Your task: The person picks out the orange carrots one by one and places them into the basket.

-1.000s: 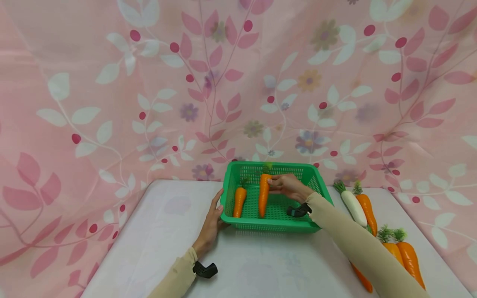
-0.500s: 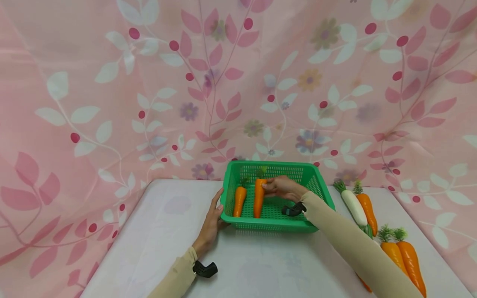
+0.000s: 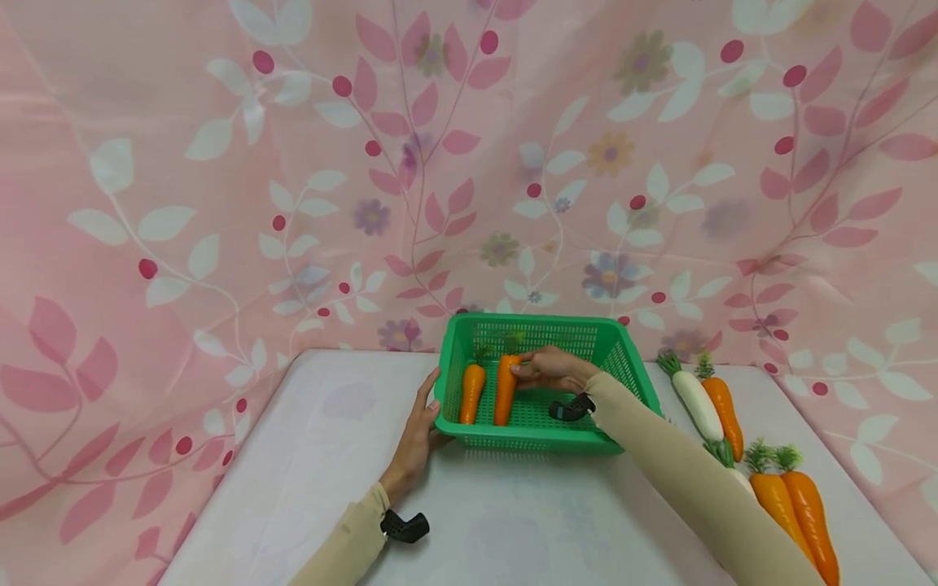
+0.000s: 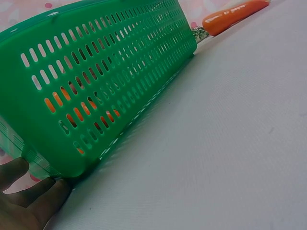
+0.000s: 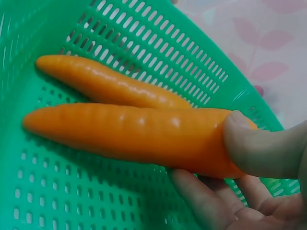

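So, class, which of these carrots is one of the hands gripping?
The carrot nearer the middle of the green basket: the right hand pinches its thick end. No hand grips the leftmost carrot beside it or the carrots on the table.

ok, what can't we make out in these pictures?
Head view: nearer white radish, partly hidden behind the right sleeve; can't tell what else that covers.
Right wrist view: top end of the other carrot, hidden behind the held carrot.
Left wrist view: left hand, cut off by the left and bottom edges.
Left wrist view: the basket wall hides what's inside; only bits of orange show through its slots.
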